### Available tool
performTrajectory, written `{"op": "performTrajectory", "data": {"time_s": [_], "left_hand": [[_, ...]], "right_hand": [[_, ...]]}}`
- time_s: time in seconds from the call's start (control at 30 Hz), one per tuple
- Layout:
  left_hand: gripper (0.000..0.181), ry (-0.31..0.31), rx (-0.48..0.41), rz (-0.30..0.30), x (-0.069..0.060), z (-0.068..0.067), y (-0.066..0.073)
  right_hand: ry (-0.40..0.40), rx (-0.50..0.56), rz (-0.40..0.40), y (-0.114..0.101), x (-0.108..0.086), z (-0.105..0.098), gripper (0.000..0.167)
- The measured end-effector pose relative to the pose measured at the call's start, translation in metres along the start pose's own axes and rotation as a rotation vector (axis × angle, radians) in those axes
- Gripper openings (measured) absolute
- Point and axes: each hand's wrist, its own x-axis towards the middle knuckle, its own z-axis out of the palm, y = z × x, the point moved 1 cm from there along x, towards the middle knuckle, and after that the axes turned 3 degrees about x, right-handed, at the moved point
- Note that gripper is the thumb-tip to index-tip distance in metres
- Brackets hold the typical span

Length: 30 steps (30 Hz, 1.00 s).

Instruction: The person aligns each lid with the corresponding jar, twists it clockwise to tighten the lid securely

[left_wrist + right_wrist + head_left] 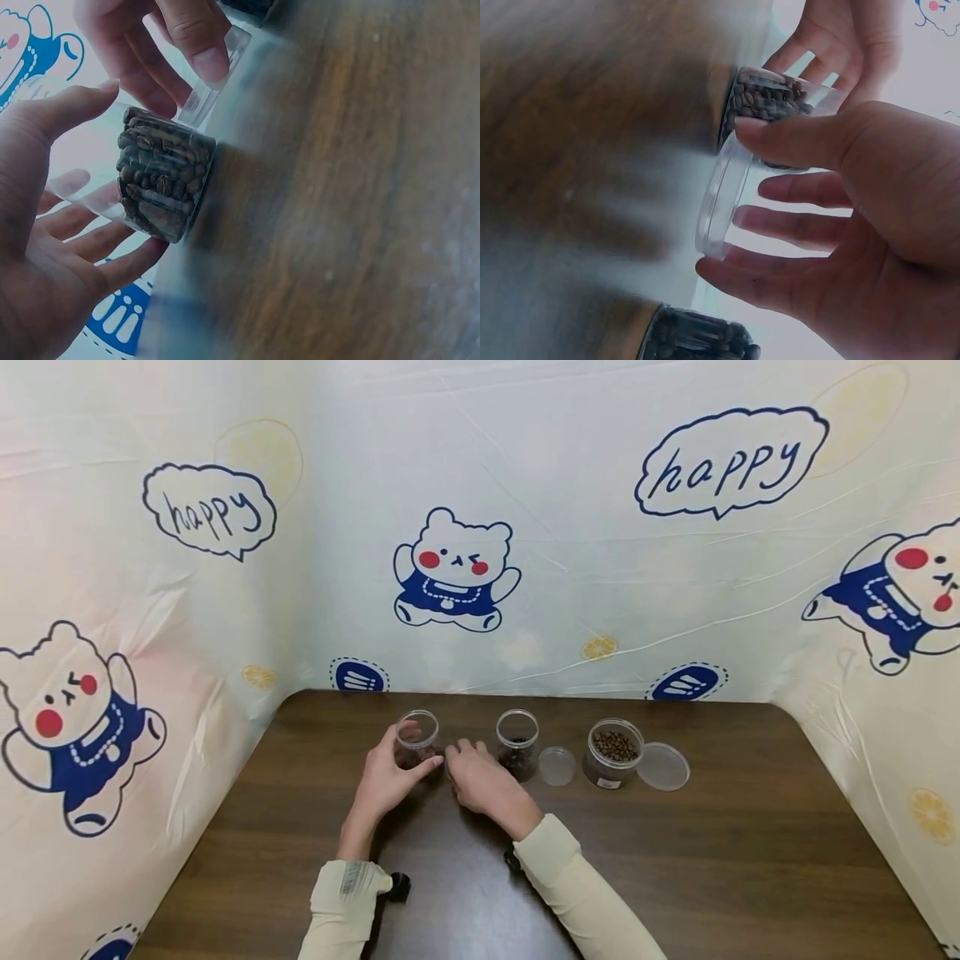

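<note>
At the back left of the table, my left hand (383, 781) holds a clear jar (417, 731) of coffee beans, thumb on the near side and fingers around the far side. The jar is upright and open at the top. Dark roasted beans (163, 176) fill its lower part. Just right of it, my right hand (483, 777) grips a clear round lid (724, 199) by its edges, between thumb and fingers. This lid lies flat, low at the tabletop beside the jar; in the head view the hand mostly hides it.
Right of my right hand stands a second open jar (517, 739) with dark beans, its lid (557, 767) beside it. Farther right is a wider jar (613, 764) of lighter brown beans, with a larger lid (664, 767) against it. A printed cloth (555, 610) rises behind the wooden table (712, 868).
</note>
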Motion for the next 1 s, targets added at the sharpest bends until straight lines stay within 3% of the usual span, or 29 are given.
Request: {"op": "performTrajectory", "data": {"time_s": [0.57,1.0], "left_hand": [[0.073,-0.026,-0.028,-0.005,-0.001,-0.009,0.013],[0.075,-0.069,-0.043,0.035,-0.009,-0.009,0.036]], "right_hand": [[-0.023,-0.016,-0.032,-0.005,-0.01,-0.024,0.032],[-0.061,0.04,-0.002,0.005,-0.04,-0.047,0.041]]}}
